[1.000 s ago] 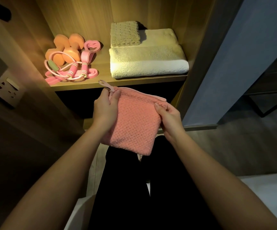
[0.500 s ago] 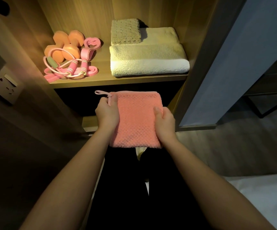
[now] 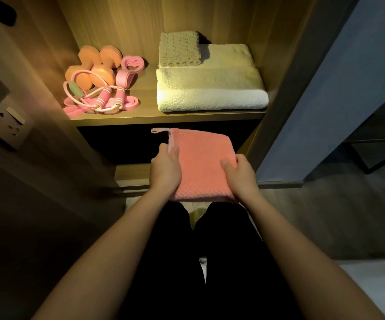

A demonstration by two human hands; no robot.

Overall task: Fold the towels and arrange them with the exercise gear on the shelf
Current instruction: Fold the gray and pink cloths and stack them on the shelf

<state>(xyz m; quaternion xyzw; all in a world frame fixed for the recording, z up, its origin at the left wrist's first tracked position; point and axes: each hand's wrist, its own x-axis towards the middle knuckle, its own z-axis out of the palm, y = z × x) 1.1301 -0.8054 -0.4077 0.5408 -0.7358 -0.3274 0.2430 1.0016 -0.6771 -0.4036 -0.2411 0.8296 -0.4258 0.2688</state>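
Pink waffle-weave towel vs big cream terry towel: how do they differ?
The pink waffle-weave towel is held by the left hand and right hand; the big cream terry towel lies on the wooden shelf. The pink one looks smaller and has a corner loop; the cream one shows none. Both are folded flat.

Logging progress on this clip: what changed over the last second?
The pink towel, tilted a second ago, is now squared and level. The left hand and right hand shifted to its side edges, still gripping. The shelf towels and gear are unchanged.
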